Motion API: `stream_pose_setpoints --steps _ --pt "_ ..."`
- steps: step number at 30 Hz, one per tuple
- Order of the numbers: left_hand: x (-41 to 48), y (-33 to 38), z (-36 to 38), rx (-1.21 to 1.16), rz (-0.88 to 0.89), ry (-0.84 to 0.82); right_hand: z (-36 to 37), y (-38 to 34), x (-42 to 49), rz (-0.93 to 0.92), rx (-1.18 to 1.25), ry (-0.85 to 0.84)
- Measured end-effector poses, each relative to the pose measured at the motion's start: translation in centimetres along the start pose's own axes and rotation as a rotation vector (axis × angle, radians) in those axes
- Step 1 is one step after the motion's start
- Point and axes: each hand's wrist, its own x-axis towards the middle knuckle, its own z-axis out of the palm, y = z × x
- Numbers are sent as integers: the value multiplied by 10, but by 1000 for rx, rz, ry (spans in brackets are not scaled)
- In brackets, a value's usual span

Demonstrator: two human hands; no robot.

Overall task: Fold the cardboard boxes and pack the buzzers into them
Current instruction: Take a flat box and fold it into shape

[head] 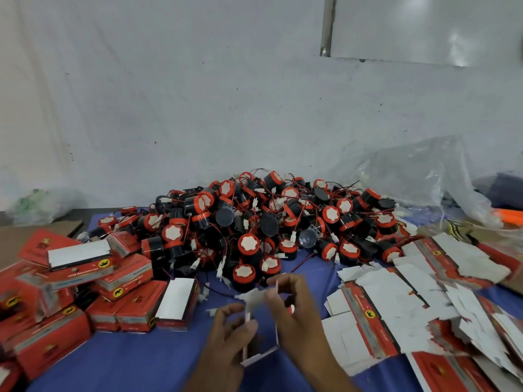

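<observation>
Left grip (232, 329) and right grip (294, 306) are both pinching a half-folded red-and-white cardboard box (254, 299) above the blue-clothed bench (141, 360). Worth creasing firmly along its fold lines, squaring walls before taking from the black-and-red round buzzers (268, 222) heaped behind.

left hand (229, 331), right hand (293, 306)=2; held box (254, 302)=1; buzzers (248, 244)=uncountable; folded boxes (141, 304)=ten-plus; flat boxes (396, 301)=uncountable

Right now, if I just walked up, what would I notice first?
A big heap of red-and-black buzzers with thin wires is piled mid-table on the blue cloth. The left side holds folded red boxes, the right side flat unfolded boxes. Up front, the left hand and right hand hold a half-folded box.
</observation>
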Motion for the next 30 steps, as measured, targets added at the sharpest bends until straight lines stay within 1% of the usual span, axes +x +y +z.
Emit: stream_pose_setpoints --steps 1,3,4,6,9,13,15,17,19,20,21,22,23,25,28,30 --pt "5 1 -2 -115 -45 37 1 0 -1 29 -7 -62" --pt "13 9 -3 -271 -144 134 3 2 -4 113 -44 -202" --pt "14 11 -7 -323 -136 150 4 4 -4 140 -70 -259" --pt "16 11 -15 -342 -93 181 4 7 -6 171 -75 -364" --pt "17 11 -17 -277 -67 209 5 5 -9 257 -2 -507" --pt "16 9 -14 -259 -21 239 5 -2 -11 168 39 -578" --pt "16 10 -11 -283 -12 264 1 -3 -9 157 38 -583" --pt "17 14 -10 -340 8 313 -3 -3 -9 160 104 -588" --pt "20 18 -12 -398 26 385 -2 -3 -10 103 120 -542" --pt "20 21 -13 -418 35 423 3 -2 -11 55 74 -464" --pt "20 20 -15 -424 46 450 9 2 -13 18 9 -342" --pt "20 20 -14 -425 53 453 15 3 -14 17 -36 -209" --pt "20 18 -11 -415 54 426 21 3 -14 70 -36 -108" --pt "17 13 -5 -334 56 341 25 0 -11 219 116 -25" --pt "15 3 -2 47 117 271 13 0 0 434 450 8" --pt "16 -5 -7 231 142 276 4 1 2 487 612 -15"
